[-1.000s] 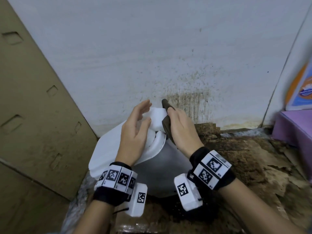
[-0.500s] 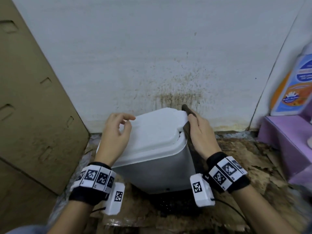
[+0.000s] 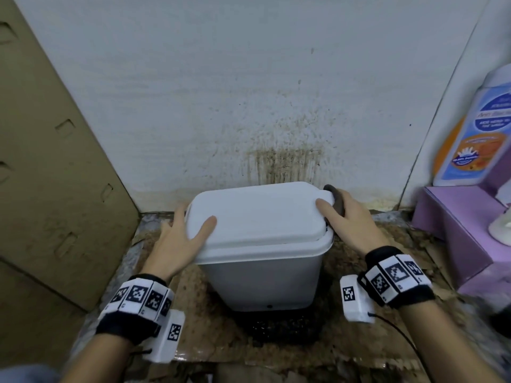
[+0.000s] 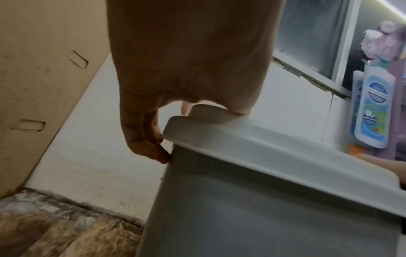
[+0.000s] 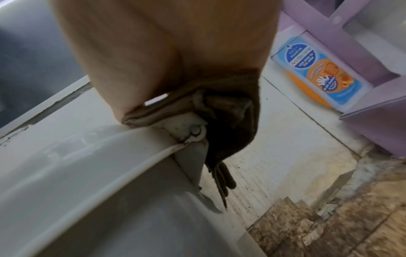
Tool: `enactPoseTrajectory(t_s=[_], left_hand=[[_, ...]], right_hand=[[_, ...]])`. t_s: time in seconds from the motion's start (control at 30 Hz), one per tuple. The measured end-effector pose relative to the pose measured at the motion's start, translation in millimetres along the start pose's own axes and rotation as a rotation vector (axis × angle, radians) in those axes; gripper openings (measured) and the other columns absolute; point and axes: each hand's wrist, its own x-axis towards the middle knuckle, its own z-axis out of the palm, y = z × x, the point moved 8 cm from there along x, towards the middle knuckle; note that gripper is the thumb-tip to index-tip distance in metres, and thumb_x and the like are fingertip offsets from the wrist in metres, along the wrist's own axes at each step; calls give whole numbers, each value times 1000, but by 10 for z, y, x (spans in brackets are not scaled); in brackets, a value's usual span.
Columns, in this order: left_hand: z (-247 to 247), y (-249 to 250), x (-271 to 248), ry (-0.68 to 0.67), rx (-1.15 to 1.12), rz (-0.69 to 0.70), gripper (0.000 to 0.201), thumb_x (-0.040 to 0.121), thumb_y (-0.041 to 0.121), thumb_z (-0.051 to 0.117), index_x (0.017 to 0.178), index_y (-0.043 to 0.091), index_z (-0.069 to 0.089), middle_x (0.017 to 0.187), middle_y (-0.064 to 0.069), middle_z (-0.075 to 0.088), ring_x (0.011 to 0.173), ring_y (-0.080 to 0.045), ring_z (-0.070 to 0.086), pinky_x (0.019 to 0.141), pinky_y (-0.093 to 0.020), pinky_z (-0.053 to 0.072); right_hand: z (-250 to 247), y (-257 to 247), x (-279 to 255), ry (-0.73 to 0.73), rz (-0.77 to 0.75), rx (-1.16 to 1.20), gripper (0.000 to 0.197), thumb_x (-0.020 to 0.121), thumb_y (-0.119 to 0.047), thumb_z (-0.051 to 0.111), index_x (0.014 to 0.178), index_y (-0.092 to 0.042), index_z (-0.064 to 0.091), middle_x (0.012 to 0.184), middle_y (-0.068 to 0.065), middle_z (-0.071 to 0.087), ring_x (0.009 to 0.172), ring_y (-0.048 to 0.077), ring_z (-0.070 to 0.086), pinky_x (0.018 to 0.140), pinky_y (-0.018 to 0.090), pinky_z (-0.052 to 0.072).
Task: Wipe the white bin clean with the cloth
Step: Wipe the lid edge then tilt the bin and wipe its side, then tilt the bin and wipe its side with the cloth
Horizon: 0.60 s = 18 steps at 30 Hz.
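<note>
— While both hands sit on it, where is the white plastic bin (image 3: 262, 275) with its closed, rounded white lid (image 3: 257, 214)?

— Dead centre of the head view, upright on a dirty, flaking brown floor (image 3: 356, 244), with a stained white wall (image 3: 221, 92) at twelve o'clock behind it. A dark brown smear (image 3: 284, 167) runs down that wall just above the lid's far edge.

— And the left hand (image 3: 179, 241)?

— At nine o'clock of the bin, on the lid's left end: thumb lying flat across the lid top, the other fingers reaching down over the side. In the left wrist view the fingertips (image 4: 162, 156) touch the bin's wall just under the rim. It grips the lid edge between thumb and fingers.

— The right hand (image 3: 348, 219)?

— At three o'clock, against the lid's right end, thumb resting on the lid top. It holds a crumpled dark brown cloth (image 5: 228, 111) in its curled fingers, pressed against the hinge corner. The right wrist view shows the cloth bunched over a grimy white hinge tab (image 5: 189, 130), with a fold hanging down beside the bin's wall.

— What else is around?

— A tan cardboard sheet (image 3: 55, 161) with cut slots leans at nine to ten o'clock. At two to three o'clock stands a lilac plastic shelf (image 3: 453, 225) carrying a blue and orange bottle (image 3: 470, 128). Both wrists wear black bands with black-and-white marker squares (image 3: 138, 297)
</note>
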Motion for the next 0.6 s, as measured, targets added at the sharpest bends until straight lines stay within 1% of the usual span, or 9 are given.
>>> enactPoseTrajectory(t_s=[0.07,0.1,0.13,0.17,0.2,0.27,0.33,0.43,0.6], left_hand=[[66,18,18,-27,-31,17,98,77,94,44,156,43,15,162,-7,38,145,-36,40,112,-57,38],[106,46,18,-39,-50,31,98,78,93,44,156,42,15,162,-4,39,144,-34,42,110,-55,39],[137,84,12,-43,-61,45,96,80,91,44,157,42,16,161,-2,40,142,-34,44,109,-53,40],[159,115,9,-41,-66,56,94,81,89,45,157,41,17,161,-1,41,141,-33,46,107,-52,41],[172,141,7,-35,-68,63,92,82,88,45,157,41,18,160,-1,42,140,-34,47,106,-51,41],[182,156,9,-31,-77,59,91,84,86,46,158,40,19,159,-2,43,139,-33,47,106,-50,41],[186,145,15,-31,-103,59,90,84,84,48,158,40,20,159,1,43,140,-31,47,107,-50,41],[181,153,12,-18,-142,69,86,87,80,50,158,41,21,158,4,44,140,-29,46,106,-47,40],[168,159,4,-8,-225,78,80,89,74,54,158,43,26,157,8,44,141,-25,45,100,-40,40]], right_hand=[[1,96,8,-14,28,27,73,94,-63,52,153,-24,33,146,-2,51,126,20,52,95,32,42],[1,132,2,-20,39,49,80,89,-72,52,150,-25,34,143,-3,52,122,19,55,95,35,45],[-2,172,5,-18,44,74,88,82,-81,52,148,-25,35,143,-3,53,122,19,57,96,40,49],[-8,214,5,-12,57,90,95,77,-86,53,148,-25,34,146,-2,51,125,21,56,101,46,49],[-13,254,10,-4,66,96,98,75,-87,54,150,-27,32,150,-2,48,131,22,52,106,50,46],[-23,288,2,21,74,97,91,81,-77,59,154,-30,30,156,-3,41,139,23,44,112,51,40],[-24,316,-5,46,79,105,83,84,-70,62,152,-33,32,154,-2,41,138,23,43,112,50,39],[-25,348,-5,63,76,89,80,82,-72,62,149,-37,36,150,-2,45,135,23,45,110,51,41],[-18,364,-27,98,61,93,79,81,-73,60,148,-36,38,149,-3,47,133,22,47,109,49,42]])
